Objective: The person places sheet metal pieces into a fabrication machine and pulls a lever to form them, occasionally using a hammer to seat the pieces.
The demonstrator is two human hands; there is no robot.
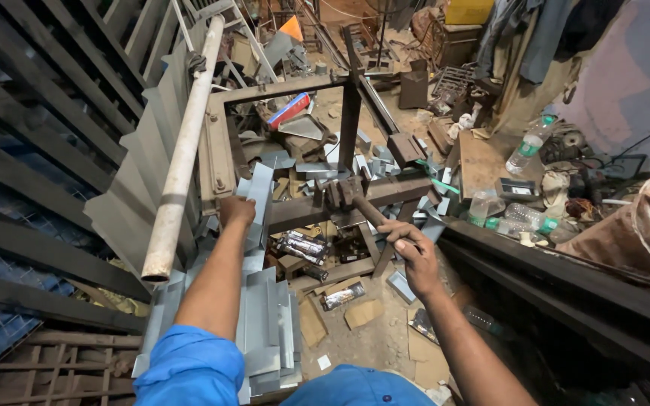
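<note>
My left hand grips the edge of a bent grey sheet-metal strip that stands against a rusty steel frame. My right hand is closed around the brown handle of a hammer, whose head rests near the frame's lower crossbar. Below my left arm lies a stack of similar folded grey metal pieces. Both arms come out of blue sleeves.
A long pale pipe leans at the left beside dark metal grilles. Metal offcuts, cardboard scraps and small boxes litter the floor. Plastic bottles stand at the right near a dark steel beam.
</note>
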